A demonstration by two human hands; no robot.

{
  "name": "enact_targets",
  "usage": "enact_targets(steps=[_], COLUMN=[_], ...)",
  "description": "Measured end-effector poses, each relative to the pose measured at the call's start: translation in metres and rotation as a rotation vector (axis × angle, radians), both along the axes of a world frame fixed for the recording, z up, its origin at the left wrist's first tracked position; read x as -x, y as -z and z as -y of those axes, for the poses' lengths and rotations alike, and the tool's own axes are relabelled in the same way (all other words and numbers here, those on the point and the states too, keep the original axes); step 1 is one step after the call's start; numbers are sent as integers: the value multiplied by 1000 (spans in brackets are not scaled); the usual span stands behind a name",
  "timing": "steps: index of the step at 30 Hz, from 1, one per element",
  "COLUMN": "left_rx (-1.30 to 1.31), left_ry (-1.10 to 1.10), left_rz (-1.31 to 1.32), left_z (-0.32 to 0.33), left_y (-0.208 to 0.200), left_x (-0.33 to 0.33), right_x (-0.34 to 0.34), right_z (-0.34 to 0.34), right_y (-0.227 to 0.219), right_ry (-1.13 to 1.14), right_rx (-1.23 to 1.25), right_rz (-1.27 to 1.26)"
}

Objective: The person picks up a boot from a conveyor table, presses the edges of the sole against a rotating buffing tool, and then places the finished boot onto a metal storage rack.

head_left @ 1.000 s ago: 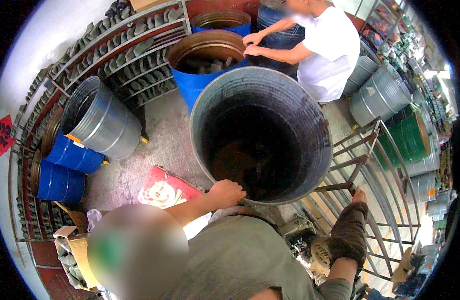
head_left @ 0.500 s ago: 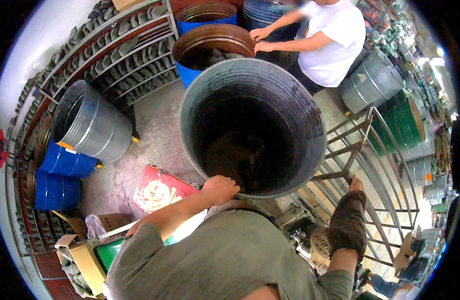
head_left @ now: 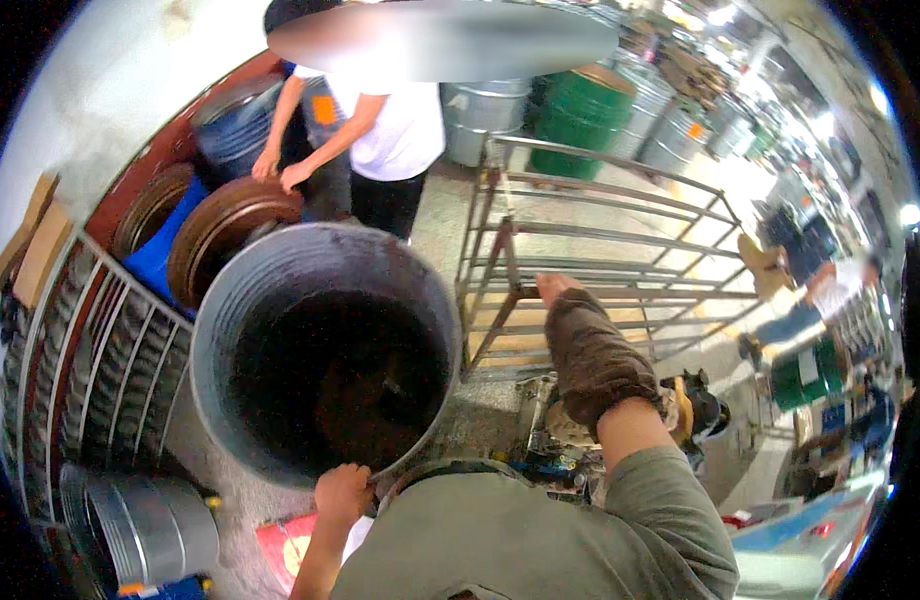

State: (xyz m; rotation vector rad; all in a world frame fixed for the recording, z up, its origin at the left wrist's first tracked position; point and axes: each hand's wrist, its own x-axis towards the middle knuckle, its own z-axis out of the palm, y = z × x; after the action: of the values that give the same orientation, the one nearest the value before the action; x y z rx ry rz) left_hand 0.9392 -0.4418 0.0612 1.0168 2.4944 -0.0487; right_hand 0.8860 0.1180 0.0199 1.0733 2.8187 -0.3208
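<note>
A large grey metal drum [head_left: 223, 325], open at the top with a dark inside, stands right in front of me. My left hand [head_left: 343, 490] is curled over its near rim. Inside, brownish material shows dimly at the bottom; its kind is too dark to make out. Out to the right, my right hand [head_left: 557, 287] is closed on a bar of a brown metal rack [head_left: 510, 250], with the fingers partly hidden. A dark brown sleeve cover [head_left: 598, 355] wraps that forearm.
Beyond the drum, a person [head_left: 400, 130] in a white shirt holds the rim of a rusty-edged blue drum [head_left: 245, 195]. Shelving [head_left: 100, 345] full of dark parts lines the left. A grey drum [head_left: 160, 525] and a red package [head_left: 288, 550] are nearby; a green drum [head_left: 583, 125] stands behind the rack.
My view has swung to the right, so the drum and the person appear further left. More of the rack shows. My left hand stays on the rim and my right hand at the rack.
</note>
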Motion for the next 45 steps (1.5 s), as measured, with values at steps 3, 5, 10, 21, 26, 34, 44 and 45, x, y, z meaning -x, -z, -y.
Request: enact_targets(steps=[3, 5, 10, 21, 26, 34, 44, 45], left_rx=[-9, -59, -87, -49, -114, -139, -166, -138], left_ry=[44, 67, 63, 33, 90, 63, 69, 62], left_rz=[18, -20, -26, 15, -27, -86, -120, -121], left_z=[-4, 4, 1, 4, 1, 2, -2, -6], left_y=[5, 8, -1, 3, 5, 13, 6, 5], left_x=[4, 6, 3, 1, 8, 4, 2, 5], right_x=[-30, -31, -37, -33, -25, -34, -31, -29], right_z=[-17, 0, 12, 10, -13, 9, 14, 11], right_y=[2, -7, -31, -20, -7, -19, -24, -27], right_ry=[28, 60, 71, 30, 26, -3, 25, 4], right_rx=[-54, -79, -19, -25, -139, -51, -59, -72], right_rz=[7, 58, 19, 18, -71, 9, 80, 73])
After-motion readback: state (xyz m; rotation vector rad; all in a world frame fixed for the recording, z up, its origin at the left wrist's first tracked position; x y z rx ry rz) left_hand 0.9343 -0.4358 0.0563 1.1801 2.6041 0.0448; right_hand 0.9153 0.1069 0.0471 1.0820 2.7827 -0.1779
